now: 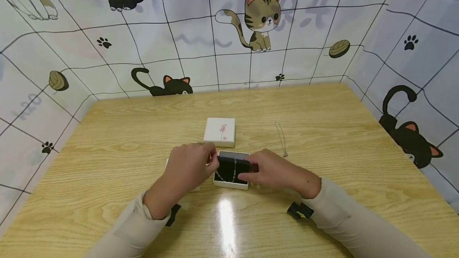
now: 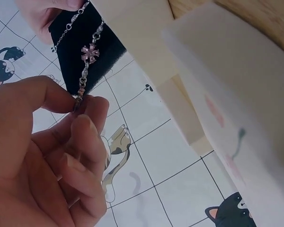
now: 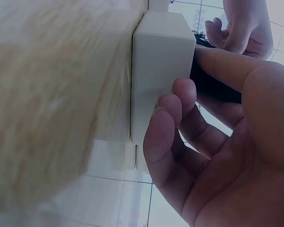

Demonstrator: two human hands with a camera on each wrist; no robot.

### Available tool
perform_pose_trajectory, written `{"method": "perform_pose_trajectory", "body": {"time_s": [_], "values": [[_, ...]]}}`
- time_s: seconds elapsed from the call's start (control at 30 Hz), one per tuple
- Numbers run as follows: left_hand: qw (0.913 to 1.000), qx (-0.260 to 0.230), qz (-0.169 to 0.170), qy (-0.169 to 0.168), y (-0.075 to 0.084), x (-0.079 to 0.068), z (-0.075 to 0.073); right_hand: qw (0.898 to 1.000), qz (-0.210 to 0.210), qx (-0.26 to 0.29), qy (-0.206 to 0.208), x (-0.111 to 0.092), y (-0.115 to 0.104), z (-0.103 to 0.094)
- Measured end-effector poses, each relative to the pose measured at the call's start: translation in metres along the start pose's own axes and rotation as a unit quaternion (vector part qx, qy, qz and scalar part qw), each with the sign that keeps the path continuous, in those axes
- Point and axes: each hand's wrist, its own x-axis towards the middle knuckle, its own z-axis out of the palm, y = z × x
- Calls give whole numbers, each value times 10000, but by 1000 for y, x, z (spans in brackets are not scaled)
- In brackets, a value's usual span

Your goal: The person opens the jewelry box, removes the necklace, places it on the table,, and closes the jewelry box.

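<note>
Near the table's middle is an open white box (image 1: 231,185), with a black cushion pad (image 1: 224,166) sitting tilted in it. A silver bracelet (image 2: 90,53) with a pink flower charm lies across the pad. My left hand (image 1: 191,166) pinches one end of the bracelet between thumb and forefinger at the pad's left edge. With thumb and forefinger, my right hand (image 1: 270,168) grips the pad at its right edge. Its other fingers lie by the box's outer wall in the right wrist view.
Behind the box lies a white lid (image 1: 219,132) with a pink flower print. A thin silver necklace (image 1: 281,138) rests on the wooden table (image 1: 315,118) at the right. Another white box (image 2: 246,94) is partly hidden under my left hand. Cat-print cloth surrounds the table.
</note>
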Motion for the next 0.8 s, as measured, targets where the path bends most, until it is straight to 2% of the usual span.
{"method": "perform_pose_trajectory", "body": {"time_s": [0.27, 0.8], "values": [[9996, -168, -78, -203, 1, 1, -2, 10000, -37, -40, 37, 1, 1, 1], [9937, -978, -227, -498, 5, 1, -6, 10000, -14, -9, 38, 1, 0, 1]]}}
